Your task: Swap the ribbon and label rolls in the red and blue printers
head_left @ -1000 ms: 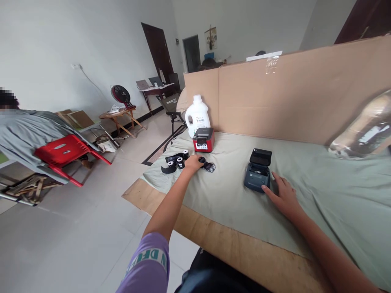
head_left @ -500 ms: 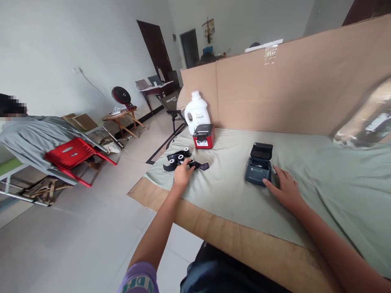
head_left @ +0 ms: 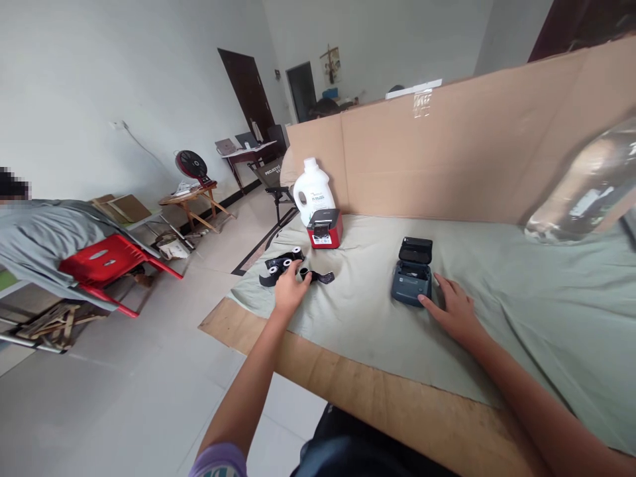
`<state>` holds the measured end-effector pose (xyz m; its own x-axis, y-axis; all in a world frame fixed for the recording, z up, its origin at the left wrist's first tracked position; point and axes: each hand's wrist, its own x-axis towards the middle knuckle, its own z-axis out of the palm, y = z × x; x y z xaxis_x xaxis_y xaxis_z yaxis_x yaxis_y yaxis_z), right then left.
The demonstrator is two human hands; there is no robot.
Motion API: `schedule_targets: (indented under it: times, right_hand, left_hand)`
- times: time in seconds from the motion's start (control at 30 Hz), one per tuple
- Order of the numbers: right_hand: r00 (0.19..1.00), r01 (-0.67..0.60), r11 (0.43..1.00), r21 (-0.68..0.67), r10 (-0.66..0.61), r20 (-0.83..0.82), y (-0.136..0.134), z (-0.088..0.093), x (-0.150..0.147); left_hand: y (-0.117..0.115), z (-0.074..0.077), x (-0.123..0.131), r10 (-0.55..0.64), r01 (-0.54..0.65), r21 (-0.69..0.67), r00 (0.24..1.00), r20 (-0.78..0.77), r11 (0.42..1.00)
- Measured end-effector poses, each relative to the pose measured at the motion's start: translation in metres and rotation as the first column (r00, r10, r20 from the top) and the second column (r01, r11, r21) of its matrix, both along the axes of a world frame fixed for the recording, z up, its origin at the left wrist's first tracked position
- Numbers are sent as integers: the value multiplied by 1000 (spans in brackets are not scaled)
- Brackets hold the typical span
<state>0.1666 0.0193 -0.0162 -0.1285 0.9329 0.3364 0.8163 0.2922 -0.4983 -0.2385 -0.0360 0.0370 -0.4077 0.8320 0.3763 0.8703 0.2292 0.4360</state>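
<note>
My left hand (head_left: 292,286) has its thumb and forefinger closed around a black paper roll (head_left: 305,272), whose loose tail (head_left: 326,277) lies on the cloth to the right. Several more black rolls with white cores (head_left: 273,270) lie just left of and beyond that hand. A dark portable printer (head_left: 411,286) stands to the right with its lid (head_left: 416,250) raised. My right hand (head_left: 454,308) rests at the printer's right side, fingers apart, its thumb at the front corner and its forefinger near the side.
Behind the rolls stand a red and black box-shaped device (head_left: 325,232) and a white jug (head_left: 314,191). A cardboard panel (head_left: 427,159) borders the back of the cloth-covered board (head_left: 358,311). Plastic-wrapped material (head_left: 581,192) leans at right. A person (head_left: 54,232) sits at far left on a red chair (head_left: 106,262).
The roll by my left hand now shows its round end between thumb and forefinger, slightly apart from the others. My right hand stays by the printer. The view has shifted slightly.
</note>
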Motion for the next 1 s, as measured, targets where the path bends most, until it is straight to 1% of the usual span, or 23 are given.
schedule_targets:
  times: [0.07, 0.1, 0.17, 0.23, 0.3, 0.33, 0.4, 0.47, 0.5, 0.53, 0.57, 0.6, 0.63, 0.67, 0.7, 0.73, 0.77, 0.8, 0.87, 0.93, 1.0]
  right_hand:
    - [1000, -3, 1000, 0, 3, 1, -1, 1, 0]
    - [1000, -6, 1000, 2, 6, 2, -1, 1, 0]
    - [1000, -7, 1000, 3, 7, 4, -1, 0, 0]
    - [1000, -2, 1000, 1, 2, 7, -1, 0, 1]
    - [1000, 2, 1000, -8, -1, 10, 0, 0, 1]
    - [1000, 3, 1000, -12, -2, 11, 0, 0, 1]
    - [1000, 0, 1000, -23, 0, 10, 1, 0, 1]
    - [1000, -2, 1000, -30, 3, 4, 0, 1, 0]
    - [1000, -5, 1000, -31, 5, -2, 0, 1, 0]
    - [1000, -7, 1000, -30, 7, -10, 0, 0, 0]
    - [1000, -9, 1000, -28, 9, -17, 0, 0, 0]
    - [1000, -11, 1000, -24, 10, -25, -1, -1, 0]
    - [999, -10, 1000, -19, 9, -35, -1, -1, 0]
    - [999, -10, 1000, -9, 10, -47, -2, 0, 0]
    - [998, -17, 1000, 9, 18, -64, -2, 3, 0]
    - [995, -30, 999, 40, 34, -89, -3, 8, -1]
    - [991, -50, 995, 83, 60, -123, -3, 16, -2]
    - [982, -76, 989, 129, 97, -164, -4, 26, -4]
    - [948, -142, 969, 200, 192, -255, -6, 55, -11]
    - [902, -227, 953, 199, 283, -328, -5, 89, -19]
    - [873, -338, 929, 152, 370, -318, 1, 122, -25]
  left_hand:
    - [10, 11, -10, 44, -44, 26, 999, -11, 999]
    - [18, 17, -16, 73, -73, 12, 997, -24, 997]
    - [39, 31, -31, 107, -111, -76, 992, -66, 991]
    - [62, 42, -45, 81, -102, -214, 991, -104, 971]
    - [82, 48, -56, 26, -60, -322, 994, -110, 945]
    - [90, 49, -60, 4, -41, -351, 995, -104, 935]
    - [100, 50, -65, -12, -20, -363, 996, -86, 932]
    - [102, 52, -68, -15, -13, -356, 997, -75, 934]
    - [101, 56, -68, -11, -12, -335, 998, -68, 942]
    - [98, 60, -69, -4, -9, -281, 999, -42, 960]
    - [94, 66, -68, -2, 6, -188, 1000, 19, 982]
    - [88, 73, -66, -17, 23, -52, 992, 124, 998]
    - [81, 81, -63, -63, 35, 112, 963, 262, 993]
    - [72, 89, -57, -141, 27, 274, 904, 404, 961]
    - [63, 96, -49, -234, 3, 405, 820, 523, 914]
    - [54, 101, -38, -318, -15, 480, 732, 603, 877]
    - [45, 105, -23, -372, -23, 512, 660, 653, 859]
    - [37, 106, -7, -407, -9, 517, 604, 685, 856]
    - [27, 102, 34, -451, 79, 478, 493, 744, 875]
    - [26, 92, 79, -464, 195, 421, 384, 798, 886]
    - [32, 81, 123, -484, 307, 399, 289, 826, 864]
